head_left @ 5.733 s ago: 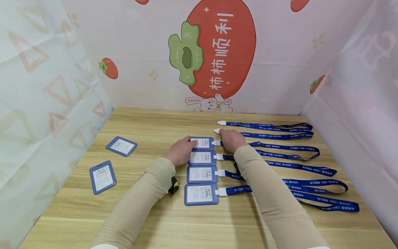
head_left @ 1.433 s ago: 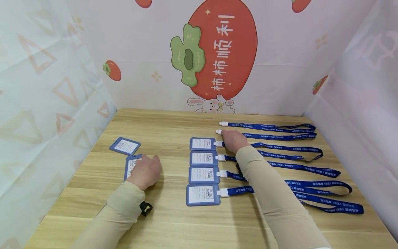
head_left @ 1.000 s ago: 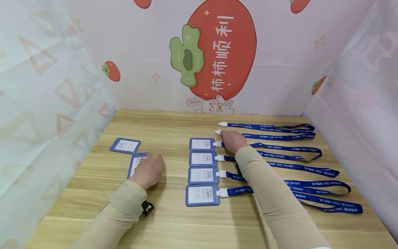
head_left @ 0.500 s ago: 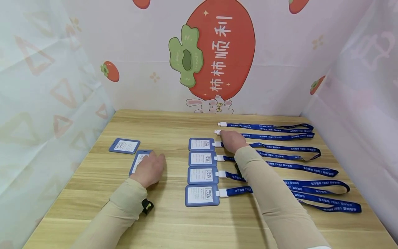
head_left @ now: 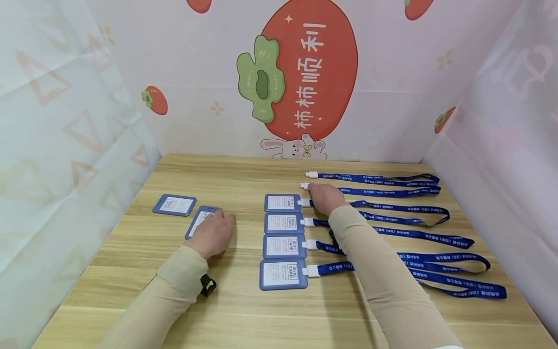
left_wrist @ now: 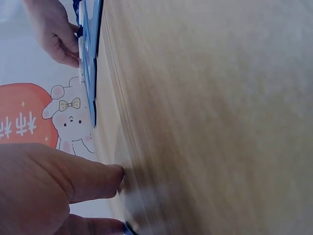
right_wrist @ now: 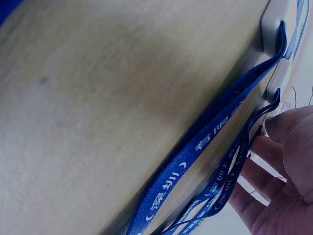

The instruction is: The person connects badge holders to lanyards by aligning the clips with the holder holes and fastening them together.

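My left hand (head_left: pixel 213 233) lies over the right side of a blue ID card holder (head_left: pixel 198 224), its fingertips down at the table. In the left wrist view, a bit of blue edge (left_wrist: pixel 128 228) shows beside the lower fingertip. My right hand (head_left: pixel 326 198) pinches a blue lanyard (head_left: pixel 383 192) just behind its white clip (head_left: pixel 304 186); the thumb is hidden in the head view. Right wrist view: the hand (right_wrist: pixel 288 166) has its outer fingers spread beside the straps. Another card holder (head_left: pixel 174 205) lies flat to the left, its slot end pointing left.
Several card holders (head_left: pixel 284 274) lie in a column mid-table, each with its slot end at a white lanyard clip (head_left: pixel 313 271). Their blue straps (head_left: pixel 462 289) stretch to the right. The farthest lanyard (head_left: pixel 370 178) lies near the back wall (head_left: pixel 375 126). Printed cloth walls bound both sides.
My left hand has left the far holder of the column and moved to a loose one at left, sliding it rightward and away and turning it. The right hand stays at the same lanyard.
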The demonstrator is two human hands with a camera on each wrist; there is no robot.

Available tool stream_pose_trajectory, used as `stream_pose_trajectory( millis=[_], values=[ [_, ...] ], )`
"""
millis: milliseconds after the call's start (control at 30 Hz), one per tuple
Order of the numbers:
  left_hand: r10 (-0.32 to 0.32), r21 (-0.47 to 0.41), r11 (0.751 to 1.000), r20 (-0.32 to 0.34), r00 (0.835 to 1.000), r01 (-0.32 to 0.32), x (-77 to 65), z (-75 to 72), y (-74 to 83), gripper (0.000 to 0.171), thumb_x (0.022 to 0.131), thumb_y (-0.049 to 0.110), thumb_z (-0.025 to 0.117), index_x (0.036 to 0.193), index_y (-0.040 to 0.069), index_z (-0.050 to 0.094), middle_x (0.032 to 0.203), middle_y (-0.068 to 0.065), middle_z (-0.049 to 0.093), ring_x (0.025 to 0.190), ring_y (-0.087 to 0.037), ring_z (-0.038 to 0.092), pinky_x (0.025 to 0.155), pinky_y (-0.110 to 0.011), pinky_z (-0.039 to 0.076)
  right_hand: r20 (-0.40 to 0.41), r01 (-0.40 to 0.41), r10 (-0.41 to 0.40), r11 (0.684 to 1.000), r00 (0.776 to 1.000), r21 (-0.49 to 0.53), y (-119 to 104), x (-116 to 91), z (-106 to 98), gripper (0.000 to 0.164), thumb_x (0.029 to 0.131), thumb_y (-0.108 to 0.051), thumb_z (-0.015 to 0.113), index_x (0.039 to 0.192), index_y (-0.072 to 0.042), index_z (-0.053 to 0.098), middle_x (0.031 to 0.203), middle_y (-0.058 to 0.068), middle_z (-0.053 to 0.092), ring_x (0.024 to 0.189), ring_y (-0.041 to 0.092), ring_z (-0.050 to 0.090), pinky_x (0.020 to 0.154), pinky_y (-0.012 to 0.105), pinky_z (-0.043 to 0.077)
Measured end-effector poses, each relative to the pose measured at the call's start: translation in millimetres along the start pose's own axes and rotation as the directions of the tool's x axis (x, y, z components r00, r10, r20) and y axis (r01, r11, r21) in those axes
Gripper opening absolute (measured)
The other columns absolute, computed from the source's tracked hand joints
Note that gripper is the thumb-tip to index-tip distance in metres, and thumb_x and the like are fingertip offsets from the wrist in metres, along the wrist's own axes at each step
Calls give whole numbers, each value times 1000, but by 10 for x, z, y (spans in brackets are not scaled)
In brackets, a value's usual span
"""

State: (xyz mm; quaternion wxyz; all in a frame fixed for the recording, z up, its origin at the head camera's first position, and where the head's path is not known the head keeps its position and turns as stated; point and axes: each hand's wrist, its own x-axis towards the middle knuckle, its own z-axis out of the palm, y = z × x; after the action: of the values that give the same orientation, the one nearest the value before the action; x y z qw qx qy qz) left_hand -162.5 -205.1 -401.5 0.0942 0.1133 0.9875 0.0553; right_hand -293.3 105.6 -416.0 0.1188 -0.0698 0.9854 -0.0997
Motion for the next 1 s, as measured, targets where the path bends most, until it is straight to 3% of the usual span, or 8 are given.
stream_pose_trajectory(
  millis=[100, 200, 333, 567, 800, 1000],
  values=[
    [-2, -6, 1000, 9, 1000, 2, 21, 3, -6, 38, 107, 7, 43, 141, -6, 54, 116, -26, 57, 84, -30, 54, 75, -47, 56, -9, 46, -47, 995, 999, -84, -8, -3, -1, 31, 113, -26, 41, 135, -14, 58, 132, 14, 67, 113, 31, 65, 105, 53, 55],
    [-8, -17, 1000, 18, 1000, 9, 29, 10, -11, 42, 108, 8, 41, 147, -5, 50, 133, -33, 54, 104, -40, 61, 91, -54, 57, -9, 51, -52, 993, 999, -106, -11, 7, 3, 29, 112, -25, 43, 134, -14, 58, 132, 14, 68, 116, 32, 66, 105, 52, 55],
    [0, -12, 1000, 15, 1000, 0, 43, 8, -15, 43, 108, 9, 42, 148, -5, 49, 147, -37, 47, 127, -49, 56, 104, -61, 52, -7, 53, -55, 990, 998, -132, -14, 21, 5, 28, 112, -24, 44, 134, -14, 59, 131, 14, 68, 117, 32, 66, 106, 52, 55],
    [9, -12, 1000, 17, 1000, -8, 80, -1, -40, 44, 109, 8, 40, 150, -5, 47, 152, -38, 42, 137, -52, 50, 110, -62, 48, -2, 54, -54, 990, 999, -132, -11, 19, 4, 29, 112, -25, 44, 135, -14, 58, 129, 14, 68, 115, 32, 66, 105, 52, 55],
    [30, 2, 1000, -2, 1000, -30, 132, 8, -65, 43, 108, 7, 40, 149, -6, 48, 152, -37, 42, 137, -52, 50, 109, -61, 49, -2, 24, -24, 997, 1000, -74, -4, 20, 13, 34, 113, -30, 40, 140, -15, 55, 135, 15, 65, 115, 32, 64, 107, 54, 53],
    [48, -9, 999, -16, 999, -49, 175, 18, -81, 42, 108, 7, 42, 147, -5, 50, 152, -36, 43, 136, -51, 51, 108, -61, 50, -4, 32, -32, 994, 999, -105, -8, 22, 17, 33, 113, -27, 42, 140, -14, 56, 134, 15, 66, 116, 32, 64, 107, 53, 54]
  ],
)
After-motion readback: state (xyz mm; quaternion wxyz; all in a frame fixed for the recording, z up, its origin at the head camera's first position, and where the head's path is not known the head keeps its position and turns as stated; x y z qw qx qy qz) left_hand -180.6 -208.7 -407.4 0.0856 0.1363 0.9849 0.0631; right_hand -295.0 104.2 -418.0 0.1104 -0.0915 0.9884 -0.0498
